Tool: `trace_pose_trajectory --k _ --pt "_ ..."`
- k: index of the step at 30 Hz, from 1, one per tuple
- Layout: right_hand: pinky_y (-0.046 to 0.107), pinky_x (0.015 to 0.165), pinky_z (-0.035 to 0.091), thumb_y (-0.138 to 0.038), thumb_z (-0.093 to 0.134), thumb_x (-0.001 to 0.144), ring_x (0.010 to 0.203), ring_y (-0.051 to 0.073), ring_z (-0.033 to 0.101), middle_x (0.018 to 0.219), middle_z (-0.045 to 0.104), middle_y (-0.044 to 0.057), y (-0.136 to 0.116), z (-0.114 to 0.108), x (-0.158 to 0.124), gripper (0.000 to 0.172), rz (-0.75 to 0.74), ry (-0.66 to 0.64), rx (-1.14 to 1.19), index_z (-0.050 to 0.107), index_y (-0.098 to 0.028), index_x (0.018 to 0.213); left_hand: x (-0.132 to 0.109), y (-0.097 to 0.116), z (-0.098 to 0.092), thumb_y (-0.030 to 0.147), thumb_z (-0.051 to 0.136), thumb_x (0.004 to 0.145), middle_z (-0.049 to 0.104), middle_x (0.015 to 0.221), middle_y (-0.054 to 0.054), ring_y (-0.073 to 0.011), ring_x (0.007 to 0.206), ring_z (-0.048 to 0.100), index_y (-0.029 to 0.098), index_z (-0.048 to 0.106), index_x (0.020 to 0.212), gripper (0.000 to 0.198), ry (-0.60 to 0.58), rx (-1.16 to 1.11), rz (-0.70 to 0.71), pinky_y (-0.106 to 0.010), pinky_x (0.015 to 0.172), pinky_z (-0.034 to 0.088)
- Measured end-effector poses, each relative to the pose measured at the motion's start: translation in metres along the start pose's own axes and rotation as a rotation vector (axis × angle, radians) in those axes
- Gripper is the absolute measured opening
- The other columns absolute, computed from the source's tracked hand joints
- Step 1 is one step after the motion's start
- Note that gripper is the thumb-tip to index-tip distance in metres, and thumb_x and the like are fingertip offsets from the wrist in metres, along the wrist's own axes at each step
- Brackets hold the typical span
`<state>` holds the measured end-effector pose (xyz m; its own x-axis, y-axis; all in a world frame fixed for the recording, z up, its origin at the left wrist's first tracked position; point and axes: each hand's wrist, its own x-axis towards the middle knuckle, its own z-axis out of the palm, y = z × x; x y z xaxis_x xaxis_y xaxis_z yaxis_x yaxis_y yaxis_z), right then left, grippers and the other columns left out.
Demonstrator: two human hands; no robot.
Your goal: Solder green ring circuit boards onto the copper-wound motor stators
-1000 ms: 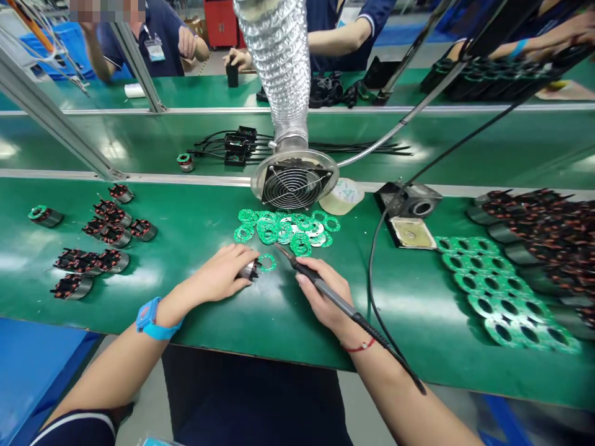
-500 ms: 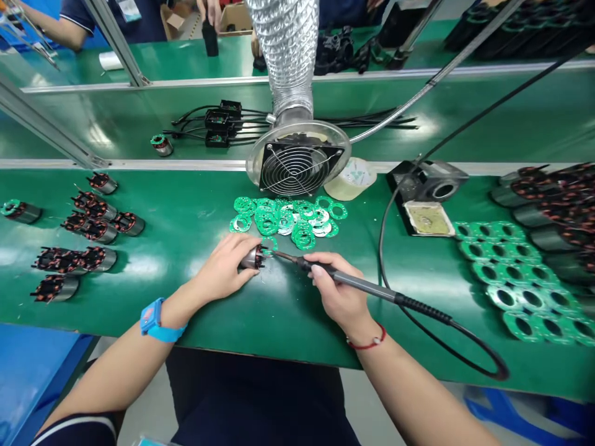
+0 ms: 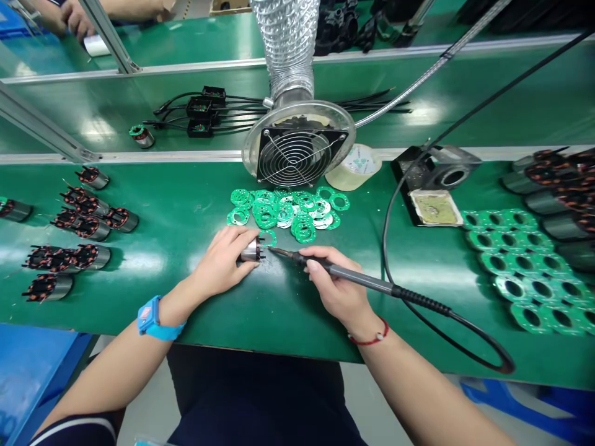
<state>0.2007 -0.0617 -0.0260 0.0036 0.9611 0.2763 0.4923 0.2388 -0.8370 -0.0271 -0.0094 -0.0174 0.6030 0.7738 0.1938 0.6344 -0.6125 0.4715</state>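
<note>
My left hand (image 3: pixel 222 260) is closed round a small motor stator (image 3: pixel 252 249) lying on its side on the green bench. A green ring-shaped circuit board (image 3: pixel 269 238) sits against the stator's end. My right hand (image 3: pixel 335 286) grips a grey soldering iron (image 3: pixel 353 280) like a pen. The iron's tip touches the stator at the ring board. A pile of loose green ring boards (image 3: pixel 288 212) lies just beyond both hands.
A fume fan (image 3: pixel 297 155) on a foil duct stands behind the pile, with a tape roll (image 3: pixel 356 167) beside it. An iron stand with sponge (image 3: pixel 434 198) sits right. More ring boards (image 3: pixel 520 266) and stators (image 3: pixel 553 192) lie far right; wound stators (image 3: pixel 74 229) lie left.
The view tilted down and closer. My right hand swung the iron from upright to nearly level, and its tip came onto the stator held by my left hand.
</note>
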Motion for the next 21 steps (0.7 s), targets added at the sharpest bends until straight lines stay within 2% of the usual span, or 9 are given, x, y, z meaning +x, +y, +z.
trace_pose_trajectory --k 5,12,17,21 --pt "0.030 0.064 0.053 -0.028 0.049 0.086 0.069 0.016 0.067 0.078 0.070 0.002 -0.0007 -0.0007 0.0003 0.017 -0.049 -0.009 -0.034 0.063 -0.021 0.091 0.0003 0.0006 -0.0001 0.028 0.063 0.083 0.055 0.119 -0.012 -0.0265 0.109 0.050 0.020 0.044 0.132 0.053 -0.006 -0.002 -0.011 -0.045 0.095 0.043" --pt "0.028 0.058 0.052 -0.024 0.050 0.084 0.063 0.016 0.066 0.074 0.071 0.002 -0.0067 0.0004 -0.0036 0.014 -0.222 -0.024 -0.147 0.064 -0.022 0.087 0.0010 0.0008 -0.0004 0.030 0.063 0.082 0.055 0.117 -0.011 -0.0264 0.108 0.051 0.022 0.046 0.131 0.052 -0.004 0.004 -0.021 -0.044 0.094 0.044" --pt "0.026 0.055 0.051 -0.023 0.050 0.084 0.059 0.015 0.065 0.070 0.070 0.000 -0.0071 0.0026 -0.0051 0.013 -0.201 -0.005 -0.149 0.063 -0.022 0.087 0.0007 0.0011 -0.0006 0.030 0.062 0.083 0.056 0.116 -0.012 -0.0256 0.107 0.051 0.017 0.048 0.129 0.050 0.007 0.009 -0.018 -0.043 0.094 0.044" --pt "0.027 0.058 0.052 -0.023 0.050 0.084 0.062 0.015 0.065 0.074 0.070 0.001 -0.0051 0.0004 -0.0064 0.013 -0.198 -0.005 -0.126 0.062 -0.022 0.089 0.0010 0.0015 -0.0008 0.031 0.061 0.083 0.056 0.116 -0.013 -0.0259 0.107 0.051 0.016 0.048 0.128 0.049 0.001 0.012 -0.024 -0.043 0.095 0.044"
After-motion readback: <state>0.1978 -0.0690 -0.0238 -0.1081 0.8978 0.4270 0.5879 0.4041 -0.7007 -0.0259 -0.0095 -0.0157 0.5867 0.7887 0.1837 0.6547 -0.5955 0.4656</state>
